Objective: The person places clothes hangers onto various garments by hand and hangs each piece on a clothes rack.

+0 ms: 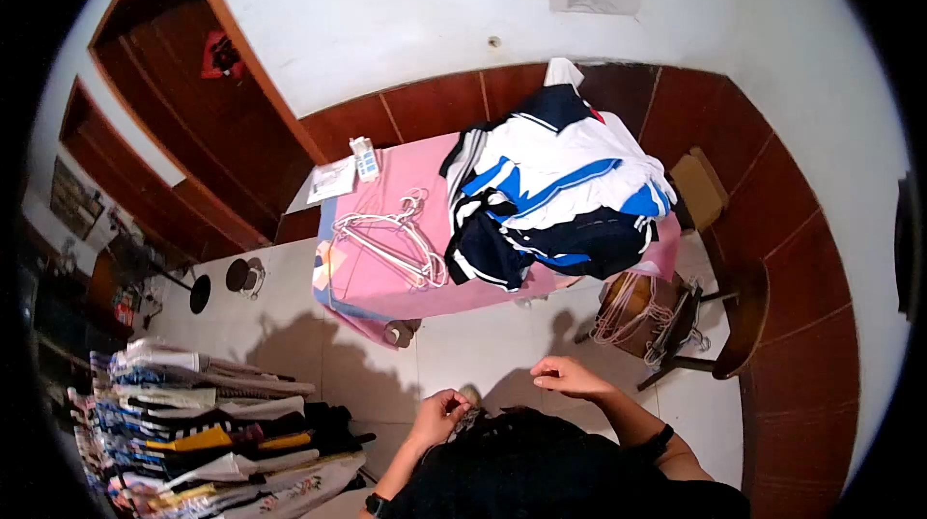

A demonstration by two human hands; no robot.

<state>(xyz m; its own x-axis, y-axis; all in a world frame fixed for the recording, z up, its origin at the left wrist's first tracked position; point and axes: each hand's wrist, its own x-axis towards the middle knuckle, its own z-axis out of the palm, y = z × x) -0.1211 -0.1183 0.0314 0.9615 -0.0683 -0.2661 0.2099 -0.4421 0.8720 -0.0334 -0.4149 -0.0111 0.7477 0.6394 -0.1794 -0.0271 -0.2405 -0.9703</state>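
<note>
My left hand [440,417] is low in front of my body, its fingers curled into a pinch beside a small patterned patch of cloth [466,423]. Whether it grips that cloth or something small, I cannot make out. To its right, my right hand [572,377] hovers over the floor, fingers loosely stretched and holding nothing. Beyond both hands, a pile of white, blue and navy clothes [565,171] covers the right part of a table with a pink cloth [410,302]. Several white and pink hangers [391,241] lie tangled on the left part.
At lower left stands a rack of hanging clothes [222,432]. A wooden chair [744,321] and a stool draped with pink hangers [628,311] are at the right. Papers [332,180] and a white-blue box [364,160] lie on the table's far left corner.
</note>
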